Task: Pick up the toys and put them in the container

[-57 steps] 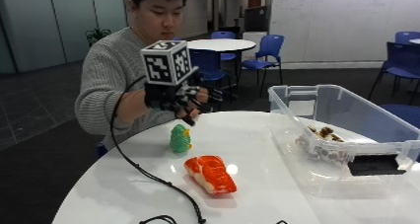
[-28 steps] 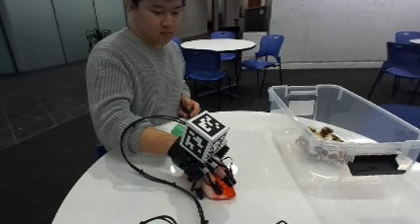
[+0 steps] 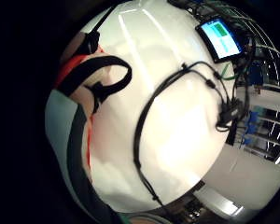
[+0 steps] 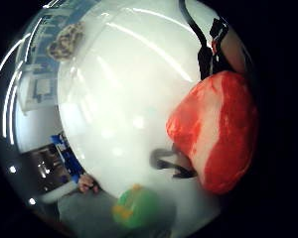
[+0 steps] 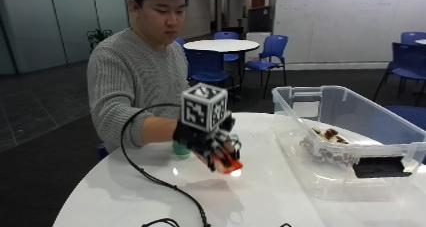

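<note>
The gloved right hand (image 5: pixel 212 143) is lifted above the white table (image 5: pixel 266 197), its fingers curled round the orange toy (image 5: pixel 228 163) – the toy's red-orange end pokes out below the glove, off the tabletop. In the thumb side palm view the toy fills the space against the palm. Just behind the hand, toward the person's body, the green toy (image 5: pixel 180 149) stands on the table. The clear container (image 5: pixel 346 137) sits well apart on the hand's far side – a spotted toy (image 5: pixel 326 135) lies inside it
</note>
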Demonstrator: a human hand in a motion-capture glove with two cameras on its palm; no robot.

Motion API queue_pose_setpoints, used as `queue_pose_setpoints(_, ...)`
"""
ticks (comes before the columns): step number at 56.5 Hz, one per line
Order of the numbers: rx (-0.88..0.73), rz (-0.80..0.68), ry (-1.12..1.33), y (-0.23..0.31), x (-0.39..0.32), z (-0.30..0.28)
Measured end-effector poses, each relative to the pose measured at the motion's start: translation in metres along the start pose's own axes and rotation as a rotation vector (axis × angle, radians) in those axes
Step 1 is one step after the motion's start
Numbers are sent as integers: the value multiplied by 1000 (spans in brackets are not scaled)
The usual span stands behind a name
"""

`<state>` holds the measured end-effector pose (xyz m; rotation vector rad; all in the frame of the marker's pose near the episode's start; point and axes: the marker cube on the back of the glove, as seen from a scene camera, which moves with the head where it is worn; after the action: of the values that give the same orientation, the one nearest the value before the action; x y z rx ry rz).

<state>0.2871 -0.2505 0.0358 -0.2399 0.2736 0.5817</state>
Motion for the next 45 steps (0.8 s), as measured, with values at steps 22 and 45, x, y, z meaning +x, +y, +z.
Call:
queue_pose_setpoints(22, 256, -303, -133, -1, -79, -191)
queue_pose_setpoints(45, 235, -495, -99, -145, -335, -186)
